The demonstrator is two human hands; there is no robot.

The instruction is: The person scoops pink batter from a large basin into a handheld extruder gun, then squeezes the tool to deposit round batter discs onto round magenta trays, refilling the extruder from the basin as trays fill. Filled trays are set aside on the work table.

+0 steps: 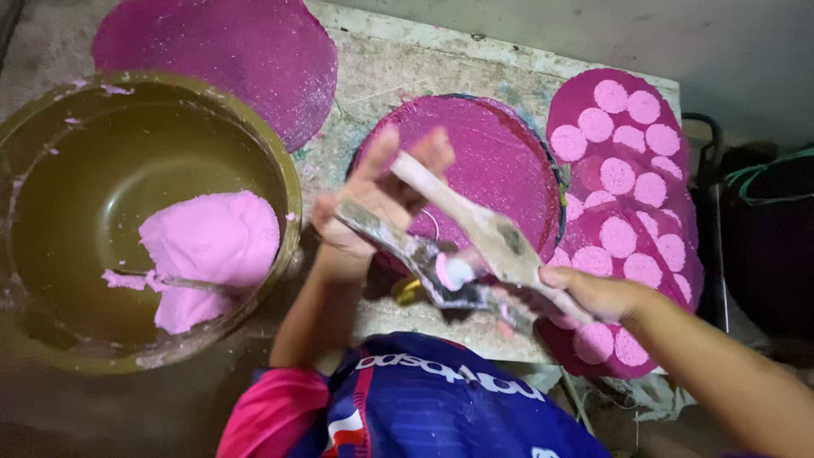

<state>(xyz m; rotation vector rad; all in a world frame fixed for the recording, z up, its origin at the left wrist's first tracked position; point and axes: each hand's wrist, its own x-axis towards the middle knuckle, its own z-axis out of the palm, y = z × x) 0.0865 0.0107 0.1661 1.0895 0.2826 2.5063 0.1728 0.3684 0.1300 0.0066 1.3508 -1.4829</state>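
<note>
The left hand (373,203) and the right hand (593,295) each grip one arm of a hinged wooden press (475,242), seemingly parted around a pink dough ball (454,271). The big bowl (288,170) of pink dough (208,250) sits at nine o'clock. At two o'clock, trays of pink discs (627,203) crowd the table edge (509,51).

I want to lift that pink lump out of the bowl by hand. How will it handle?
The pink dough lump probably yields and sags: its edges look smeared and ragged. Likely sticky, since bits cling to the bowl wall. It looks dense, so probably heavy for its size.
</note>
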